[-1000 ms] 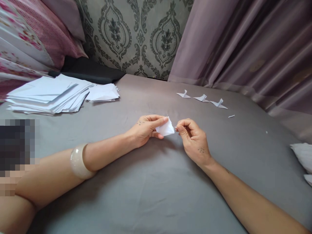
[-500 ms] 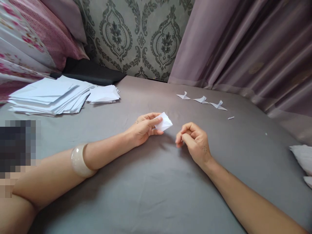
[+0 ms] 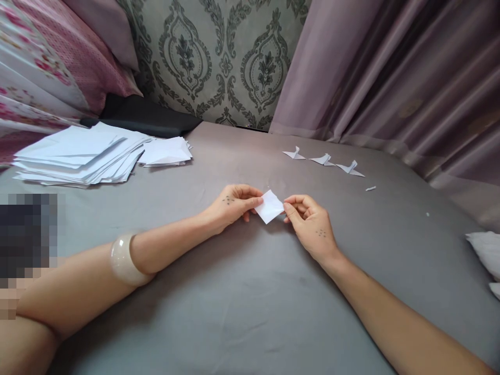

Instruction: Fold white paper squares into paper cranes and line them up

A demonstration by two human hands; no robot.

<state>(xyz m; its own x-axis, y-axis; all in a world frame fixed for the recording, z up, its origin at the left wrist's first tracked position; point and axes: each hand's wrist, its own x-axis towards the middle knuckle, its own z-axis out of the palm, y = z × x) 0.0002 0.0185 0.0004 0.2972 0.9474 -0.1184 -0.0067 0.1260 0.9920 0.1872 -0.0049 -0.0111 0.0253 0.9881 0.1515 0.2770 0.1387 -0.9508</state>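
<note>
A small white square of folded paper (image 3: pixel 269 207) is held up between my two hands, one corner pointing down toward me. My left hand (image 3: pixel 237 204) pinches its left corner between thumb and fingers. At the opposite corner, the thumb and forefinger of my right hand (image 3: pixel 311 223) are closed on the paper. Some fingers of both hands are curled behind and partly hidden. Beyond my hands, to the right, three small folded paper birds (image 3: pixel 322 160) stand in a row on the grey sheet (image 3: pixel 234 312).
A large stack of white paper (image 3: pixel 78 151) lies at the back left, with a smaller stack (image 3: pixel 167 151) beside it. A paper scrap (image 3: pixel 371 188) rests near the birds. Black cloth (image 3: pixel 148 115) lies behind the stacks; a purple curtain (image 3: pixel 351 67) hangs at right.
My right hand, earlier apart from the paper, has taken hold of its right corner. The paper has turned and now shows a flat square face, slightly nearer to me.
</note>
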